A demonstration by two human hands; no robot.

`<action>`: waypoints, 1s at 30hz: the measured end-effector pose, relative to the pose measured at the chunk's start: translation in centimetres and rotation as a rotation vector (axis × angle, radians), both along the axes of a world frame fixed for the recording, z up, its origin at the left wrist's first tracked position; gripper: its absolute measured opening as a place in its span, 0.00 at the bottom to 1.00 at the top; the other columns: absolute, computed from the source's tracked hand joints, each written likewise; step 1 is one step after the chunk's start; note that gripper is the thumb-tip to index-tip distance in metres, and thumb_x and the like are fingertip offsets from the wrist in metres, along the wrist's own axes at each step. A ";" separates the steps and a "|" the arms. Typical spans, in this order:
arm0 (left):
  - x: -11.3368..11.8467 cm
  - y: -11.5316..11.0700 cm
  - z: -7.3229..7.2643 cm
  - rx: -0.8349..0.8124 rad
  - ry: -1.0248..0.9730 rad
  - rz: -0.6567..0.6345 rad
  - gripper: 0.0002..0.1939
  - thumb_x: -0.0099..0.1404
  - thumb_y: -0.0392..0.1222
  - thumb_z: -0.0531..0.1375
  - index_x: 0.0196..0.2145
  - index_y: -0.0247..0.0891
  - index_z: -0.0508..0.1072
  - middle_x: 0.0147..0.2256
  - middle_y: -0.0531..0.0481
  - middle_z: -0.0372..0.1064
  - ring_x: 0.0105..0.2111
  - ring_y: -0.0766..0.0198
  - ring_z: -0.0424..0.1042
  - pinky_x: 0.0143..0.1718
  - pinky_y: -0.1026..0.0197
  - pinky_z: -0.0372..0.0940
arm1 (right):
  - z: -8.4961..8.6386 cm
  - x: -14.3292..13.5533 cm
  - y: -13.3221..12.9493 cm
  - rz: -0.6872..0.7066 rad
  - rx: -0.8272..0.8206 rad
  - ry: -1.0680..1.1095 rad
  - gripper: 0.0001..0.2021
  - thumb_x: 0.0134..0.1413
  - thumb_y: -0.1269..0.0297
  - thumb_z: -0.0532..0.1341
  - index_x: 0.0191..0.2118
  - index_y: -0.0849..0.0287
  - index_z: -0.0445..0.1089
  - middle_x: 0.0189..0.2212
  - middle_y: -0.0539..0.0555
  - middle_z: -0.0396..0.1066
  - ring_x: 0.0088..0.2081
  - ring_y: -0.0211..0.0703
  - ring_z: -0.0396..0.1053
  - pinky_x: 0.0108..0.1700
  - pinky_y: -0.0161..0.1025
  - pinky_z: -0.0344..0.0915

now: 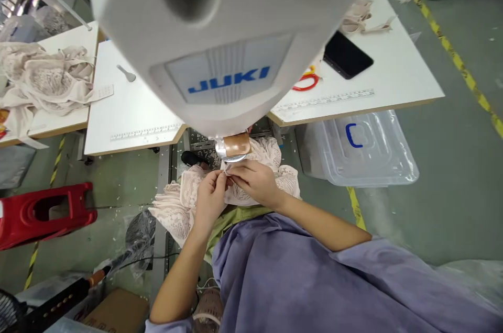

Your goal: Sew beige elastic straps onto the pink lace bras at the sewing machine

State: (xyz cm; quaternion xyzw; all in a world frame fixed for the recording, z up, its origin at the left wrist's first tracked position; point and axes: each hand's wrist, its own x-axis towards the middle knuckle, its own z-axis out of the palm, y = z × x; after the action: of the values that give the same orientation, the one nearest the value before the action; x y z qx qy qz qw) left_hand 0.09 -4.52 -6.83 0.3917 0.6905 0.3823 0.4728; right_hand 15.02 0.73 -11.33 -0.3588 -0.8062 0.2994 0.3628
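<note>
My left hand and my right hand meet just under the front end of a white sewing machine. Both have their fingers pinched together on a small pale strip of fabric, close to the round metal part and brown cover of the machine. Pale lace fabric lies bunched over my lap, beneath and on both sides of the hands. The exact spot where the fingertips hold the strip is small and partly hidden.
Red-handled scissors and a black phone lie on the right tabletop. More pale garments are piled at left. A clear lidded bin stands at right, a red stool at left, and a fan at bottom left.
</note>
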 end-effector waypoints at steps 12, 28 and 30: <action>0.5 0.5 0.0 0.051 0.103 -0.037 0.20 0.68 0.56 0.57 0.29 0.36 0.72 0.26 0.50 0.71 0.27 0.64 0.66 0.32 0.62 0.62 | 3.7 12.7 24.2 -0.263 0.095 -0.744 0.23 0.62 0.75 0.53 0.62 0.67 0.66 0.56 0.68 0.72 0.55 0.54 0.69 0.54 0.47 0.64; -0.4 -0.2 2.0 -0.035 -0.562 0.112 0.14 0.64 0.50 0.64 0.38 0.35 0.77 0.34 0.48 0.77 0.29 0.69 0.69 0.34 0.66 0.65 | 4.4 12.0 -0.9 0.118 -0.062 -0.434 0.18 0.56 0.58 0.63 0.51 0.57 0.70 0.47 0.60 0.74 0.39 0.49 0.76 0.37 0.42 0.73; -0.1 -0.2 2.4 -0.013 -0.497 0.077 0.13 0.66 0.49 0.63 0.38 0.35 0.77 0.34 0.48 0.77 0.30 0.69 0.69 0.35 0.66 0.65 | 4.2 10.4 -1.7 0.098 -0.023 -0.388 0.17 0.58 0.59 0.63 0.51 0.57 0.70 0.47 0.61 0.75 0.44 0.51 0.76 0.41 0.44 0.74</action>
State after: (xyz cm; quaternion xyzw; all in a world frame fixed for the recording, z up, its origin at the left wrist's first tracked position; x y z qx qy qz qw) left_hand 0.00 -4.69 -4.47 0.2561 0.5697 0.4802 0.6159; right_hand 25.37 -0.97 -7.15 -0.3740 -0.8741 0.2513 0.1816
